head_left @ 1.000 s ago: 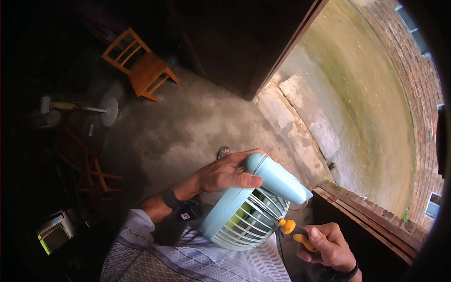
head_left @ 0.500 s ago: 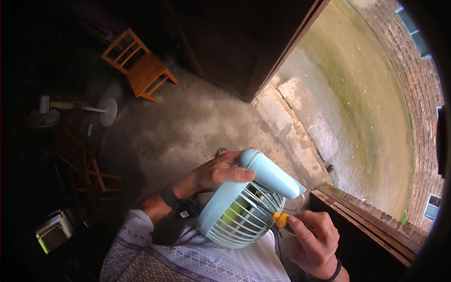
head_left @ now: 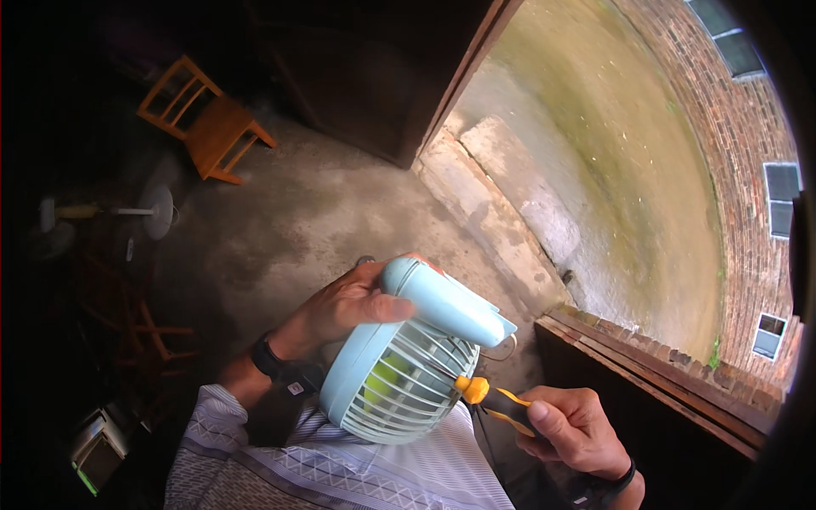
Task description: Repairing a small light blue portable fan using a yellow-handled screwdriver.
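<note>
A light-blue small fan [head_left: 450, 304] with a slatted cage and green blades rests tilted against my lap. My left hand [head_left: 353, 306] is closed around the rounded top end of its base, the thumb lying on the shell. In my right hand [head_left: 582, 429], thumb and fingers pinch the rear of a screwdriver [head_left: 473, 390] with a yellow and dark handle. Its thin shaft passes between the bars of the cage; the tip is hidden inside. A thin cord [head_left: 507, 350] loops out beside the base.
A wooden chair [head_left: 212, 127] stands on the concrete floor at upper left, with a white standing fan [head_left: 157, 211] below it. A dark door [head_left: 382, 76] is at the top. On the right, a sill [head_left: 654, 382] borders the doorway, with a yard and brick wall beyond.
My right hand has drawn back from the screwdriver's yellow collar, so more of the handle shows. The fan and left hand sit a little further left in view, as does the whole room.
</note>
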Motion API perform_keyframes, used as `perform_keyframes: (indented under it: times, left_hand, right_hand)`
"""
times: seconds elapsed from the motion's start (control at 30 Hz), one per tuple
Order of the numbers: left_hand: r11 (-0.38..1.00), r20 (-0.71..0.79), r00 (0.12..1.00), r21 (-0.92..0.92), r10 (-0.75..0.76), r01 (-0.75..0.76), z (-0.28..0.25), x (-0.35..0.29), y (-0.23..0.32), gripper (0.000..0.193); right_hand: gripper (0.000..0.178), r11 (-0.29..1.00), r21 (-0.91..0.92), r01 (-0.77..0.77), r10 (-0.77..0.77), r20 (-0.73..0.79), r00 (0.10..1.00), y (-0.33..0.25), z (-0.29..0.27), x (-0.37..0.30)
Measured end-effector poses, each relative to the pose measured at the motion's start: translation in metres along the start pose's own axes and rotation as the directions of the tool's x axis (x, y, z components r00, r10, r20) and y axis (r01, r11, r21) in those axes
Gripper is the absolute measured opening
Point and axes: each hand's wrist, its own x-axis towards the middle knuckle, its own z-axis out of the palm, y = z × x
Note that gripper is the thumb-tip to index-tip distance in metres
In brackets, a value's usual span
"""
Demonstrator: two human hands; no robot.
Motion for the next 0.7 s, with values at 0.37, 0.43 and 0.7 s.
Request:
perform_keyframes:
  times: [0.37, 0.43, 0.7]
  left_hand:
    - [0.991, -0.091, 0.988, -0.051, -0.126, 0.122, -0.013, -0.001, -0.01, 0.079]
    - [0.997, -0.07, 0.995, -0.037, -0.076, 0.073, -0.012, -0.001, -0.007, 0.071]
    - [0.999, -0.022, 0.999, 0.016, -0.044, 0.045, -0.003, 0.0, -0.001, 0.059]
  right_hand:
    - [0.06, -0.189, -0.904, 0.383, -0.905, 0.312, 0.29, 0.026, 0.006, 0.034]
    - [0.074, 0.224, -0.822, 0.523, -0.881, 0.06, 0.47, 0.019, 0.013, 0.03]
    - [0.071, 0.876, 0.48, -0.051, 0.034, 0.044, 0.998, 0.01, -0.001, -0.001]
